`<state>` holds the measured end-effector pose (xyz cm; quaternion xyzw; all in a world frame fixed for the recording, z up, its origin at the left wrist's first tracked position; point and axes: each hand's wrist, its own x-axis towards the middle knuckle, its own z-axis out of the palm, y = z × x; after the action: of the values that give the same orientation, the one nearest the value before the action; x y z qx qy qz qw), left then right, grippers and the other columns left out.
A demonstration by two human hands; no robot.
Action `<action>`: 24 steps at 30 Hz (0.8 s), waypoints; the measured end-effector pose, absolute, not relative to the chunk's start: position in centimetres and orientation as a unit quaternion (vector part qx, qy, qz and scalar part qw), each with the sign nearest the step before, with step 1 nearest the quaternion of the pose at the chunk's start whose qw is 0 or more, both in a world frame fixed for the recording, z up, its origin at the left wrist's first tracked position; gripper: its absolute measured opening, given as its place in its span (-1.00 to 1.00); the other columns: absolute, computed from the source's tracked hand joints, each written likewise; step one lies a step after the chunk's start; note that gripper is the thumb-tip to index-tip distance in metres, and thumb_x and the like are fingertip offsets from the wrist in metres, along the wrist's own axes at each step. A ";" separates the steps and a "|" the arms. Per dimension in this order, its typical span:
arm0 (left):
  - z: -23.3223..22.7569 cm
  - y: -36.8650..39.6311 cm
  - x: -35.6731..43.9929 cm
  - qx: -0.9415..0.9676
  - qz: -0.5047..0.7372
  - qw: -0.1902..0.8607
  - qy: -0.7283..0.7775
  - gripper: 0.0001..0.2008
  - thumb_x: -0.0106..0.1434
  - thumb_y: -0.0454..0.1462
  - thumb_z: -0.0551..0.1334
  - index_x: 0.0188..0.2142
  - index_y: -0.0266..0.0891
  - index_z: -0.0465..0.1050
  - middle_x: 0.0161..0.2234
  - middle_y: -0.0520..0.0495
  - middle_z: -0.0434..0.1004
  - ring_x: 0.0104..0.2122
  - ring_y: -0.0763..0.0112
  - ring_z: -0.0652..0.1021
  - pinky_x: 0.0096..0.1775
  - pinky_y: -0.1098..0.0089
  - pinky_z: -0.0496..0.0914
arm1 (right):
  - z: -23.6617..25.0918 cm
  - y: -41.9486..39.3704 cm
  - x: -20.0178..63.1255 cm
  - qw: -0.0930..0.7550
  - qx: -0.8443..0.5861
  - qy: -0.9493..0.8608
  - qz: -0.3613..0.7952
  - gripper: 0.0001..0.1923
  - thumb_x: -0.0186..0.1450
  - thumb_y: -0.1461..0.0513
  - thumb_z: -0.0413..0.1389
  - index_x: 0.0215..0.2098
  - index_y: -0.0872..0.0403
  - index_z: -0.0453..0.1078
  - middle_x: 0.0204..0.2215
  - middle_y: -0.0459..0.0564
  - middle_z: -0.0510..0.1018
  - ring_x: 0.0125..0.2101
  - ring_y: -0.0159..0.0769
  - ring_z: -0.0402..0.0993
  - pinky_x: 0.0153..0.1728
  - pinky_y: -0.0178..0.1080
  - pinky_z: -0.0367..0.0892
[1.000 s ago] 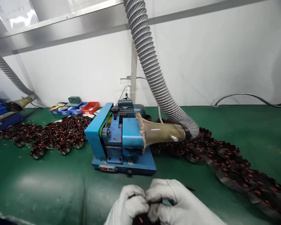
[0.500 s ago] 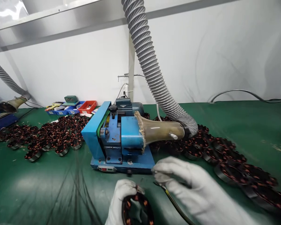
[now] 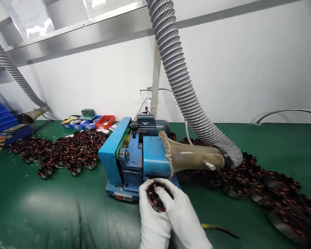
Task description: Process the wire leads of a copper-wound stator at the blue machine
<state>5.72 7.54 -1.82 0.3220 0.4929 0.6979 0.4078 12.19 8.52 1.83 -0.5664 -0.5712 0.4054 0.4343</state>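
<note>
Both my hands wear white gloves and hold one round motor stator (image 3: 155,195) with copper windings. My left hand (image 3: 151,221) grips it from below and the left. My right hand (image 3: 182,216) lies over its right side, fingers across the ring. The stator is held up against the front of a blue bench machine (image 3: 134,159), just below its opening. A clear funnel (image 3: 194,157) on the machine's right joins a grey ribbed suction hose (image 3: 181,83).
Several stators lie heaped on the green mat at left (image 3: 64,152) and in a row at right (image 3: 269,192). A thin tool with a yellow-black handle (image 3: 219,228) lies on the mat by my right arm. Small coloured bins (image 3: 93,121) stand at the back wall.
My right hand let go of the thin tool, which now lies on the mat. Both hands closed on the stator and carried it forward to the machine's front.
</note>
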 end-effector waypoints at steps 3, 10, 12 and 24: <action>-0.1 8.0 5.4 0.306 0.689 0.447 0.482 -0.57 -0.25 -0.35 0.39 -0.32 -0.18 0.36 -0.34 -0.11 0.59 -0.33 0.24 0.60 -0.24 0.31 0.47 | 2.2 9.0 12.1 0.428 -0.580 -0.574 0.389 -0.77 0.19 0.17 0.03 -0.32 0.02 0.52 -0.36 0.01 0.67 -0.30 -0.12 0.58 -0.24 -0.17 0.45; -1.0 6.3 5.0 0.327 0.671 0.444 0.496 -0.58 -0.21 -0.36 0.37 -0.28 -0.18 0.39 -0.26 -0.13 0.58 -0.24 0.22 0.59 -0.18 0.33 0.45 | 2.2 7.3 11.9 0.421 -0.594 -0.569 0.382 -0.73 0.19 0.14 0.01 -0.28 -0.01 0.52 -0.34 0.01 0.67 -0.30 -0.11 0.58 -0.27 -0.20 0.47; -2.2 5.2 4.9 0.311 0.665 0.445 0.513 -0.62 -0.16 -0.30 0.36 -0.27 -0.17 0.41 -0.26 -0.12 0.57 -0.25 0.20 0.59 -0.20 0.32 0.46 | 2.0 6.1 12.0 0.413 -0.597 -0.574 0.378 -0.72 0.20 0.11 0.02 -0.23 -0.02 0.51 -0.29 0.01 0.67 -0.27 -0.10 0.58 -0.26 -0.20 0.47; 0.1 7.8 4.6 0.341 0.661 0.454 0.490 -0.58 -0.25 -0.39 0.38 -0.32 -0.18 0.38 -0.33 -0.13 0.60 -0.31 0.19 0.61 -0.24 0.29 0.48 | 1.3 8.8 11.8 0.456 -0.592 -0.543 0.382 -0.76 0.18 0.16 0.02 -0.35 0.03 0.51 -0.38 0.04 0.66 -0.32 -0.09 0.58 -0.23 -0.12 0.46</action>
<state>4.60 7.82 0.14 0.3414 0.4899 0.6612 0.4541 11.76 8.83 1.34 -0.5924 -0.5431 0.3825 0.4559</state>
